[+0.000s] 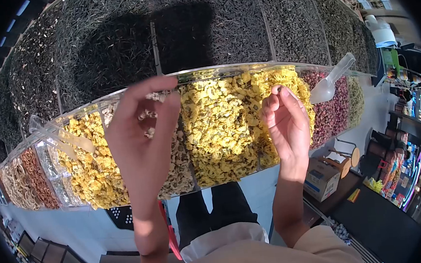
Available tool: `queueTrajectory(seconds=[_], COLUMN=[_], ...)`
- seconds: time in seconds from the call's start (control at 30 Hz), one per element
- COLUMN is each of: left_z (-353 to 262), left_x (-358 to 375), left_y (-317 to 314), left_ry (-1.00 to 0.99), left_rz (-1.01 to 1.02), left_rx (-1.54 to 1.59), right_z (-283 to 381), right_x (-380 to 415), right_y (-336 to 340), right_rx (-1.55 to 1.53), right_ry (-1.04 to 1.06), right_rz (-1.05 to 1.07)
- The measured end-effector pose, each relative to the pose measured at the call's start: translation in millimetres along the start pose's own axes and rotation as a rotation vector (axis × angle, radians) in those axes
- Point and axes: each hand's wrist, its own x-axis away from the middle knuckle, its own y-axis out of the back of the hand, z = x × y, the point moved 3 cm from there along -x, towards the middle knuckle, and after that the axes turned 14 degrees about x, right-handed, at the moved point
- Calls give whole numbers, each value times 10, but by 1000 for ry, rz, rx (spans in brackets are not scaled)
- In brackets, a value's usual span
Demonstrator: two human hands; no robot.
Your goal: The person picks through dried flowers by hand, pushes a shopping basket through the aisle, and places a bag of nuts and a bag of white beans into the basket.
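Note:
My left hand [144, 141] is raised in front of a clear bin of pale dried flower buds [180, 171]. Its thumb and fingers pinch a few of these buds [155, 97], and some loose ones [148, 132] are in front of the palm. My right hand [286, 123] is held up in front of the bin of yellow dried flowers [222, 125]. Its fingertips are pressed together on a small dark bit [279, 90].
A curved row of clear bins [206, 71] holds more yellow flowers [95, 170], pink rosebuds [330, 114] and dried slices [24, 183]. Clear scoops [333, 78] [57, 137] lie in the bins. Dark tea leaves [187, 29] fill the back. A cardboard box [321, 178] stands at lower right.

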Motion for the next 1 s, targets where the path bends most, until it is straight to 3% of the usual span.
queueTrajectory(seconds=[0.07,0.2,0.3,0.6,0.77,1.0], left_z=[148,287,347,580,588,618], left_x=[178,424,580,970,1043,1055], left_y=[88,188,234,375,418,439], left_ry=[139,161,294,391,425,430], left_rz=[54,70,60,121,115,132], left_rx=[64,92,160,143,139,147], right_z=[17,17,53,237,170,127], right_x=[-15,-39,-73,-257,-252,-228], right_y=[2,-4,-9,15,-6,-39], right_rx=[20,28,31,261,390,383], right_ry=[11,20,26,236,364,376], right_rz=[-1,13,5,-15,-187,-146])
